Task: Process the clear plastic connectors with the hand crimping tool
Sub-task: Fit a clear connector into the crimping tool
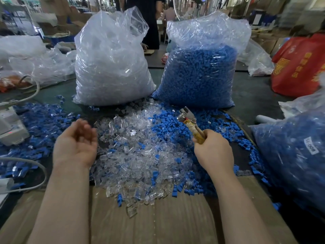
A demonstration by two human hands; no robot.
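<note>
On the far left I see crumpled clear bags (35, 55), their contents too blurred for me to tell. Next comes a tall clear bag (112, 59) standing upright, full of clear plastic pieces. Just beside it on the right stands a second bag (202, 71), packed with blue plastic pieces, its top open and crinkled. At the right edge a third bag (295, 155) of blue pieces lies slumped on its side, with a white label on it; a red bag (299, 66) sits behind it, contents hidden.

In front of the two upright bags, a loose pile of clear connectors (139, 152) spreads over the table and onto a sheet of cardboard (158, 217), with blue pieces (44, 120) scattered to both sides and mixed through it.

The crimping tool (191, 124) is above the right part of the pile. Its long axis runs up and to the left, metal head pointing away from me toward the blue bag, handles down in the fist.

My left hand (75, 143) hovers palm up at the left edge of the pile, fingers loosely curled; I see nothing held in it, though the fingertips are blurred. My right hand (212, 148) is wrapped tightly round the tool's handles, back of the hand toward the camera, forearm reaching in from the lower right.
</note>
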